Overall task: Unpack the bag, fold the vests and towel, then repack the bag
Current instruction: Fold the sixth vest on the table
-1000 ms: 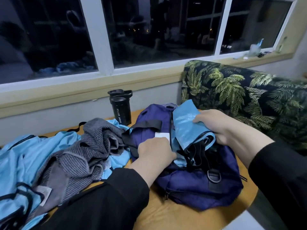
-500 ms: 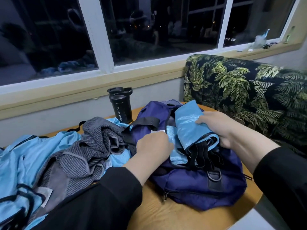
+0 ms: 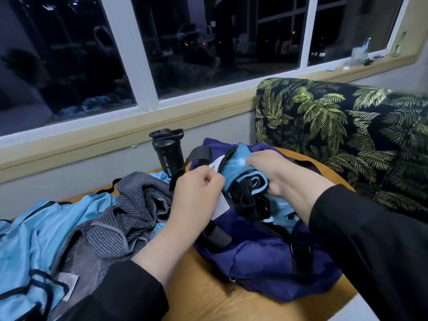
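A purple bag lies on the wooden table, its mouth open toward the window. A rolled light-blue vest with black trim sits half inside that mouth. My right hand grips the roll from the right and presses it down into the bag. My left hand pinches the bag's opening edge next to a white label. A crumpled grey striped towel lies to the left, on top of another light-blue vest spread flat.
A black sport bottle stands at the table's back, just behind the bag and the towel. A palm-print chair back rises on the right. The wall and window sill close off the far side.
The blue roll has sunk deeper into the bag under my right hand. My left hand rose from the bag's front to its opening edge and now pinches it.
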A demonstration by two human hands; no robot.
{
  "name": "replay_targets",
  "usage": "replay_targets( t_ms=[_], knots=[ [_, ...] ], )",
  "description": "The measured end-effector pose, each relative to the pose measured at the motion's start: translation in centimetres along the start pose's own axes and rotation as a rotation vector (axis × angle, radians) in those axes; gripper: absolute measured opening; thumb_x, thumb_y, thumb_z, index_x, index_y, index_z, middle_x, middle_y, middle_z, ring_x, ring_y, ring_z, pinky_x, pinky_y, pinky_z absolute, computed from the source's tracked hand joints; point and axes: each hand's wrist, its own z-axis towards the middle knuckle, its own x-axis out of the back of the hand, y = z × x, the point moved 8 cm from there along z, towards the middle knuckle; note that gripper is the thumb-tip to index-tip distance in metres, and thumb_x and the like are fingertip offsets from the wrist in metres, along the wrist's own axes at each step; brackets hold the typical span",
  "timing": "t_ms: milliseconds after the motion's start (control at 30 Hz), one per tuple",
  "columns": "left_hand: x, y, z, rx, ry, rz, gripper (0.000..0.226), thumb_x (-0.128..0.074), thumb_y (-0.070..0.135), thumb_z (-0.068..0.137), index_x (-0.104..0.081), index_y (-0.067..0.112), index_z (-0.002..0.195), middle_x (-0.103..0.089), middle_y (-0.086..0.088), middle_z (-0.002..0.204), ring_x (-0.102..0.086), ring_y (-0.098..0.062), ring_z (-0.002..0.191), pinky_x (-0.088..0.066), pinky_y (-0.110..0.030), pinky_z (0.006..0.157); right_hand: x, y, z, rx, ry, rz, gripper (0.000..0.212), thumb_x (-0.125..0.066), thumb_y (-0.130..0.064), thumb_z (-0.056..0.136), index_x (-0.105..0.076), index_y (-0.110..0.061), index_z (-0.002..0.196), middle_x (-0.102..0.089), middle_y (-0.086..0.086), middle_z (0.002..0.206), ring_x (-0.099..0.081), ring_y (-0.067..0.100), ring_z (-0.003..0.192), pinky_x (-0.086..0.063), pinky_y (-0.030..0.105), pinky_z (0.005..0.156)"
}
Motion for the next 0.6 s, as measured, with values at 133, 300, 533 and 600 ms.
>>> replay_targets(
  t_ms=[133, 300, 533, 600],
  knots=[
    [0.3, 0.0, -0.3, 0.023, -0.022, 0.004, 0.030, -0.058, 0.015, 0.088, -0.046, 0.011, 0.060, -0.043, 0.008, 0.051, -0.036, -0.014, 0.056, -0.033, -0.032, 0.056, -2.6, 2.4, 0.7, -0.074, -0.102, -0.182, 0.016, -0.050, 0.007, 0.089, -0.057, -0.006, 0.081, -0.057, 0.013, 0.075, -0.053, 0.023, 0.061, -0.042, 0.032, 0.056],
    [0.4, -0.6, -0.5, 0.012, -0.049, 0.030, 0.027, -0.059, 0.021, 0.089, -0.052, 0.012, 0.064, -0.053, -0.007, 0.057, -0.041, -0.016, 0.056, -0.040, -0.039, 0.058, -3.2, 0.1, -0.1, 0.249, -0.120, -1.030, 0.038, -0.074, -0.042, 0.087, -0.048, -0.014, 0.087, -0.053, 0.000, 0.080, -0.053, 0.024, 0.076, -0.037, 0.034, 0.057],
    [0.1, -1.0, -0.8, 0.023, -0.089, 0.023, 0.028, -0.055, 0.032, 0.080, -0.053, 0.007, 0.068, -0.054, -0.014, 0.062, -0.037, -0.017, 0.056, -0.043, -0.044, 0.059, -4.2, -0.5, -3.9, 0.496, -0.452, -1.095, 0.047, -0.060, -0.055, 0.094, -0.064, -0.032, 0.134, -0.049, -0.014, 0.151, -0.047, 0.009, 0.136, -0.034, 0.023, 0.108],
    [0.1, -1.0, -0.8, 0.016, -0.083, 0.037, 0.028, -0.053, 0.032, 0.079, -0.051, 0.007, 0.067, -0.054, -0.015, 0.062, -0.038, -0.017, 0.057, -0.045, -0.047, 0.060, -4.0, 1.0, -3.5, 0.446, -0.527, -1.242, 0.048, -0.053, -0.054, 0.099, -0.057, -0.037, 0.143, -0.030, -0.020, 0.163, -0.034, 0.006, 0.147, -0.026, 0.023, 0.112]
  ],
)
